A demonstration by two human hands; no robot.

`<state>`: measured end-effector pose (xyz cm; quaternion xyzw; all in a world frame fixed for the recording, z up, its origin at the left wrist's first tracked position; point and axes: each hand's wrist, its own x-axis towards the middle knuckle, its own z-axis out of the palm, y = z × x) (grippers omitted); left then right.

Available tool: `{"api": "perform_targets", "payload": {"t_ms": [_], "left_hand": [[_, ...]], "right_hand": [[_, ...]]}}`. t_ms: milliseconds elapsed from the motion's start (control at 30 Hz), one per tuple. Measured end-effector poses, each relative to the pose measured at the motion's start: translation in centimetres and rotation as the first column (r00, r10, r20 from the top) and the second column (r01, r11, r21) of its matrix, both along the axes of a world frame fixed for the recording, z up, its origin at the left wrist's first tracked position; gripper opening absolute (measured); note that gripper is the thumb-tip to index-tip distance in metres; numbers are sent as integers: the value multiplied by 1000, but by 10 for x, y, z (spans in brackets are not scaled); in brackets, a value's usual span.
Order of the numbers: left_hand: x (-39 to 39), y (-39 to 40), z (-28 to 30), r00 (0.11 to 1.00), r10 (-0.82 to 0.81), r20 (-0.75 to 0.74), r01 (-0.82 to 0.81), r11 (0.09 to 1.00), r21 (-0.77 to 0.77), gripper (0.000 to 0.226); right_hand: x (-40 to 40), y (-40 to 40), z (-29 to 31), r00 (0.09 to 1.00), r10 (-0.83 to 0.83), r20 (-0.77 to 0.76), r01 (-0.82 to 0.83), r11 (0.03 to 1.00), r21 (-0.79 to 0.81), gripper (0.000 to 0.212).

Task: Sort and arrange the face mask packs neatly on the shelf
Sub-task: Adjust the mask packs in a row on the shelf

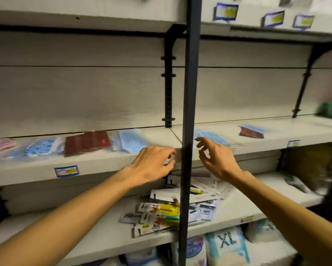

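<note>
Face mask packs lie flat in a row on the middle shelf (103, 166). Just beyond the left grip (153, 162): a light blue pack (130, 141). Further out to that grip's left: a dark red pack (87, 143), a blue patterned pack (40, 147), then a pink pack (0, 145) at the frame edge. Just beyond the right grip (217, 158): another light blue pack (213, 138), partly hidden by the fingers. Well off to its right: a dark red pack with a blue one under or behind it (251, 131); blurred, cannot tell which.

Left grip: fingers curled at the shelf's front edge, something small and white at the fingertips; cannot tell whether it is held. Right grip: fingers spread and loosely bent, holding nothing, hovering over the shelf edge.

A dark upright post (190, 112) stands between the two grips. Below both grips, on the lower shelf (84, 237), sits a loose heap of small carded packets (161, 214). Price label (66, 170) on the shelf lip, below-left of the left grip.
</note>
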<state>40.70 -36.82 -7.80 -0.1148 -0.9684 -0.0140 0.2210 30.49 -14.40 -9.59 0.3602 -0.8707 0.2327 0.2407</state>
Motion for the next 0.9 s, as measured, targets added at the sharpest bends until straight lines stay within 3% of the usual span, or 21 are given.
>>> {"api": "perform_targets", "payload": {"t_ms": [200,400,533,633,900], "left_hand": [[-45,85,4,990,-139,17,140,987,-82,34],[-121,167,9,990,-134,-46,133,991,-15,36],[-200,218,12,998,-15,65,13,999,41,42],[-261,247,13,992,106,67,-108,994,27,43],[-357,280,2,906,364,218,-380,924,36,62]], "right_hand": [[-52,88,2,983,-181,19,180,983,49,47],[-140,161,-2,935,-344,86,347,937,-29,47],[-214,208,2,897,-385,218,409,909,-77,50],[-265,233,11,851,-409,330,458,885,-85,58],[-341,252,8,756,-503,419,454,864,218,67]]}}
